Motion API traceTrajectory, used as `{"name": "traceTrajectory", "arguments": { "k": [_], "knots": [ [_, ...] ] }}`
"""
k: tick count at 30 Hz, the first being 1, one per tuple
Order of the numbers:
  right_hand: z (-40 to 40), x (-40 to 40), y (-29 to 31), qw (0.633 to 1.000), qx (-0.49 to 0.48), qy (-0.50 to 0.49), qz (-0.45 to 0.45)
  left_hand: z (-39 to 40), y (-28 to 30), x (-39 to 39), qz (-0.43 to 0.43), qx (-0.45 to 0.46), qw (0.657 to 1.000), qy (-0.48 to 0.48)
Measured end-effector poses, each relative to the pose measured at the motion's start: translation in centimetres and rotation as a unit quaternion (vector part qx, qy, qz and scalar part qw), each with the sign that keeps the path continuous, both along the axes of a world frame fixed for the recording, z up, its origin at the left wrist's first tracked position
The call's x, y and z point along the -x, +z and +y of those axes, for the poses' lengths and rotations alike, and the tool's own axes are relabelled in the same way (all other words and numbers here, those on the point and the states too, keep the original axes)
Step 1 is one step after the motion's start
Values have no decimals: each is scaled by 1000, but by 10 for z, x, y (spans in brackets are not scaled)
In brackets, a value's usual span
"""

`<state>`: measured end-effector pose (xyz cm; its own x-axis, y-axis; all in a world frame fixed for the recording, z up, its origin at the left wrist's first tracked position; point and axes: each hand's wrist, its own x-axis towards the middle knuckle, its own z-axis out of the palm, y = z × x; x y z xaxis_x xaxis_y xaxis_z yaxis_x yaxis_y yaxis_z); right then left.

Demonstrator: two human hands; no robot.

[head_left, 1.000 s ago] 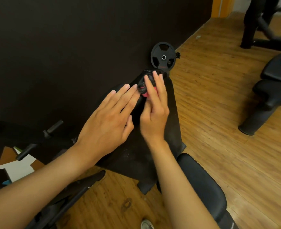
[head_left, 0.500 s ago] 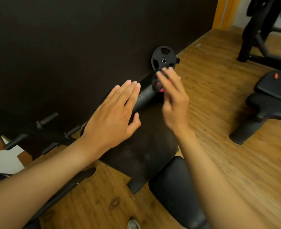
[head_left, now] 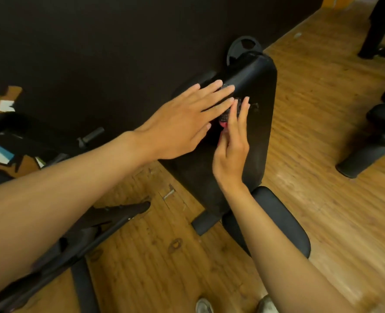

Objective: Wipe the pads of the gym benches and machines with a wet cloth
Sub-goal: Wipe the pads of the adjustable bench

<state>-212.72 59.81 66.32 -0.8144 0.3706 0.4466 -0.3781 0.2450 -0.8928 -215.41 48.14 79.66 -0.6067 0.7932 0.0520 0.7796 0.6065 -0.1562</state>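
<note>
A black inclined back pad (head_left: 258, 91) of a gym bench leans toward the dark wall, with its black seat pad (head_left: 277, 220) below it. My left hand (head_left: 182, 123) lies flat on the pad's upper left side, fingers straight and spread. My right hand (head_left: 232, 150) is just to its right, fingers straight and pointing up the pad. Under those fingers a small dark cloth with a pink patch (head_left: 224, 120) is pressed against the pad. Most of the cloth is hidden by both hands.
A black weight plate (head_left: 243, 45) leans on the dark wall (head_left: 96, 53) behind the pad. Black bench frame bars (head_left: 85, 236) lie on the wooden floor at lower left. Another black padded machine (head_left: 381, 123) stands at the right. My shoes (head_left: 204, 306) show at the bottom edge.
My right hand has slid with the cloth from the pad's top end down to its middle. My left hand has stayed flat on the pad.
</note>
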Motion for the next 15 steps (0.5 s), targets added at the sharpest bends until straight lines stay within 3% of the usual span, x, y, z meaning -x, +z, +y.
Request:
{"name": "traceTrajectory", "arguments": {
  "k": [2, 4, 10, 15],
  "knots": [
    [-14, 1, 5, 994, 89, -48, -34, -21, -1, -10, 38, 49, 998, -20],
    [-49, -16, 12, 977, 183, -79, -78, -35, -4, -14, 43, 42, 997, -37],
    [-154, -89, 2, 980, 166, -89, -67, -39, -17, -9, 51, -30, 997, -54],
    [-105, -42, -12, 973, 190, -122, -57, -39, -20, -10, 73, -28, 996, -48]
  ]
}}
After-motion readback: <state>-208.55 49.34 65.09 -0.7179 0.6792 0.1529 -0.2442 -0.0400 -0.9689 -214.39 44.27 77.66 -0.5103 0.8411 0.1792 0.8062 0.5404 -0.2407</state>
